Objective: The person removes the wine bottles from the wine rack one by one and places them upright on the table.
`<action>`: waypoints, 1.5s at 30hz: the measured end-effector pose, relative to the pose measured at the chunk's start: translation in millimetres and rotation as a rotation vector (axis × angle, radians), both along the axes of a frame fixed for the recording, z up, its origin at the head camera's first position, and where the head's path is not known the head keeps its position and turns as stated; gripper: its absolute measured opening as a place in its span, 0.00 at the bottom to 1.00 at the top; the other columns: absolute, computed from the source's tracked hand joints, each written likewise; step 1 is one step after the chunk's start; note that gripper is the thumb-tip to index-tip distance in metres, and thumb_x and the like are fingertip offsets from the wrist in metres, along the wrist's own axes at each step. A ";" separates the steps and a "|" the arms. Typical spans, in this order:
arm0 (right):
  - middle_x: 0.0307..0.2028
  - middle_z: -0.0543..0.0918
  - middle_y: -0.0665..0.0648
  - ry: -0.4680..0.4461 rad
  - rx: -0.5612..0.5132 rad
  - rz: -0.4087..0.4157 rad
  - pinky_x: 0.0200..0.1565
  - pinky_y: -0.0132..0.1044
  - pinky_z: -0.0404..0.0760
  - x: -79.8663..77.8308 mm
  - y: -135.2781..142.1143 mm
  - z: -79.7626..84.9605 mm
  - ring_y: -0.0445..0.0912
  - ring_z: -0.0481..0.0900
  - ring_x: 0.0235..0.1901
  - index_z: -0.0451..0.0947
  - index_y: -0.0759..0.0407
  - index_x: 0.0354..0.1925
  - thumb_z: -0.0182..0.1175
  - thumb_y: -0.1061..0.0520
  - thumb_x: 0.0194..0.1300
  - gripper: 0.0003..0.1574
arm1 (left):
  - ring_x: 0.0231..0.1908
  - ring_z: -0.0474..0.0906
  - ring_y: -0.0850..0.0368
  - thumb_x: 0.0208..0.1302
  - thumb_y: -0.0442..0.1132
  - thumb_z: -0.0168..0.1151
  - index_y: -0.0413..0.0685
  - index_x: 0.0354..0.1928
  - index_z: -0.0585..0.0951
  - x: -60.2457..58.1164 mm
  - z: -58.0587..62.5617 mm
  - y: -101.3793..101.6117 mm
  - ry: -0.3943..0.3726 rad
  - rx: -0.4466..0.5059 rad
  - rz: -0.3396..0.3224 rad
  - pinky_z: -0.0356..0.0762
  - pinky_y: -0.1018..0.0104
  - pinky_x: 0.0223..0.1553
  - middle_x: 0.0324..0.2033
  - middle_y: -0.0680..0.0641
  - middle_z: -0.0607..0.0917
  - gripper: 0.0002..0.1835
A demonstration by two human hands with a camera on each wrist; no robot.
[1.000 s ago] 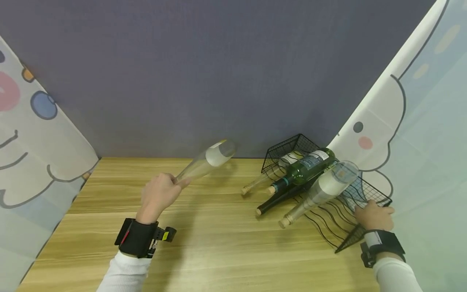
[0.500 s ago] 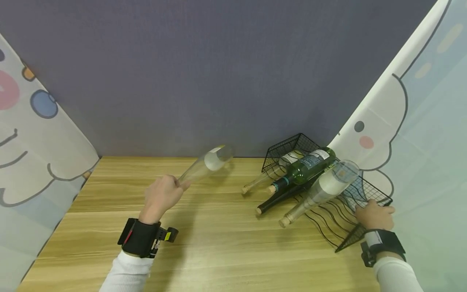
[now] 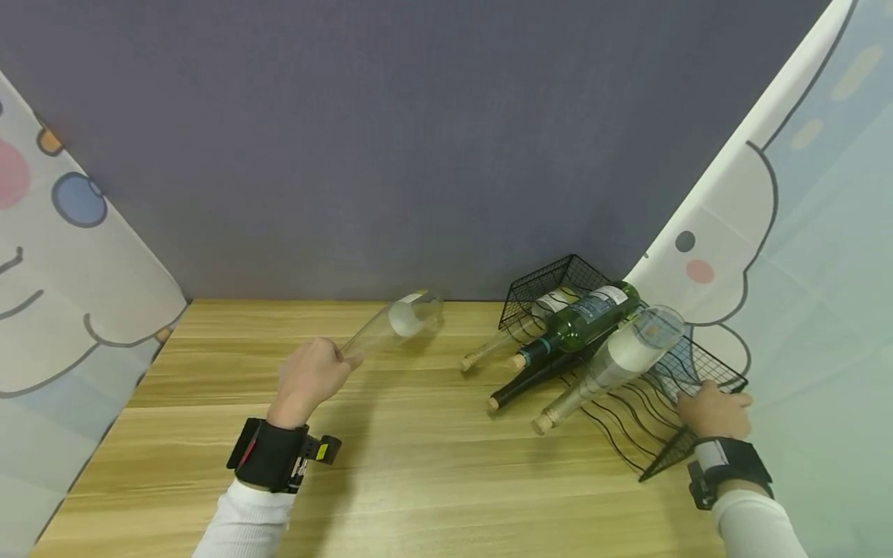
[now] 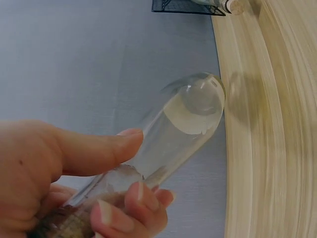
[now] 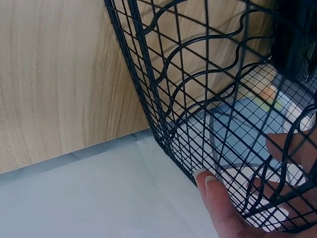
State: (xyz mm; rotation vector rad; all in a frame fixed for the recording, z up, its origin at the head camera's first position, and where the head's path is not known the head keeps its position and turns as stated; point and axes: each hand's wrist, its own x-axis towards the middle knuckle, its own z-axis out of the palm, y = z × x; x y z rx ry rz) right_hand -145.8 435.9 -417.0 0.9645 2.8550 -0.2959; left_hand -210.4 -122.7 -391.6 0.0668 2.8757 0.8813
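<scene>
My left hand grips a clear glass bottle by its neck end, the base pointing away to the upper right. In the left wrist view the thumb and fingers curl round this bottle, which has a pale label. On the right, my right hand holds the near right corner of a black wire rack. The right wrist view shows fingers on both sides of the mesh. In the rack lie a green wine bottle, a dark bottle and clear corked bottles, one in front.
A wooden tabletop lies under everything. Behind it stands a grey wall panel. Cartoon-printed sheets flank both sides, the right sheet close beside the rack. Corked necks stick out of the rack toward the table's middle.
The clear bottle's base end has come down toward the tabletop, and my left hand has shifted slightly down and right with it. My right hand and the rack stay put.
</scene>
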 end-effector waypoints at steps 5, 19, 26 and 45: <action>0.47 0.59 0.93 0.001 0.003 0.002 0.37 0.61 0.78 -0.2 1.6 -1.8 0.79 0.72 0.41 0.53 0.81 0.61 0.44 0.49 0.72 0.38 | 0.14 0.51 0.63 0.67 0.54 0.59 0.55 0.10 0.61 -0.1 -1.1 0.6 -0.004 -0.017 0.002 0.47 0.72 0.16 0.10 0.57 0.57 0.30; 0.47 0.59 0.92 -0.009 0.001 -0.005 0.37 0.60 0.78 0.0 1.9 -3.6 0.78 0.73 0.40 0.51 0.81 0.63 0.44 0.49 0.72 0.39 | 0.14 0.51 0.63 0.68 0.53 0.60 0.55 0.10 0.60 0.1 -7.9 0.7 -0.014 -0.049 -0.009 0.47 0.72 0.16 0.10 0.57 0.57 0.30; 0.48 0.59 0.92 -0.013 -0.005 -0.013 0.38 0.61 0.78 -0.1 2.0 -4.1 0.78 0.73 0.41 0.51 0.81 0.64 0.43 0.49 0.73 0.39 | 0.14 0.54 0.63 0.66 0.49 0.59 0.54 0.11 0.63 0.0 -7.1 2.0 -0.030 -0.043 -0.013 0.49 0.72 0.15 0.11 0.57 0.60 0.26; 0.48 0.58 0.93 -0.002 -0.015 0.003 0.37 0.61 0.78 -1.1 1.9 0.3 0.80 0.72 0.42 0.52 0.82 0.63 0.44 0.48 0.73 0.39 | 0.44 0.75 0.45 0.66 0.31 0.56 0.34 0.68 0.62 5.6 7.0 -12.4 -0.112 0.185 -0.187 0.74 0.59 0.41 0.62 0.28 0.64 0.30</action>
